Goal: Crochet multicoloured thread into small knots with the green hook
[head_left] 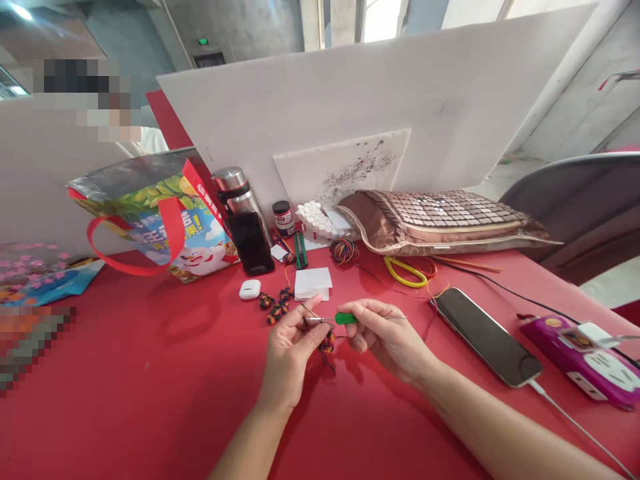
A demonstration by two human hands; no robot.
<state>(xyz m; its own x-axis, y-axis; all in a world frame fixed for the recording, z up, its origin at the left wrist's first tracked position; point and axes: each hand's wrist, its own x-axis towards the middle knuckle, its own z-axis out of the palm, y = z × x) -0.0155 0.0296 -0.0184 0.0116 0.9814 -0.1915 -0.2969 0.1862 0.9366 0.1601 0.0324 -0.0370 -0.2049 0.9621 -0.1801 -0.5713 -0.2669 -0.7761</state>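
Note:
My left hand (293, 343) pinches a small piece of multicoloured crochet (327, 342) in dark, orange and red yarn. A strand of yarn runs up over its fingers. In my right hand (377, 327) is a crochet hook with a green grip (345, 318), its thin metal shaft reaching to the left hand at the crochet piece. Loose yarn hangs below the piece. Just beyond the left hand lie finished-looking crocheted curls (277, 308) in the same colours. A folded white paper (313, 285) stands behind both hands.
Behind are a ball of yarn (344, 251), yellow-handled scissors (406, 272), a green cutter (300, 251), a dark phone (253, 243), a steel flask (235, 190) and a white earphone case (250, 289). At right lie a charging phone (487, 337) and a purple power strip (583, 360). A shopping bag (160, 220) stands left.

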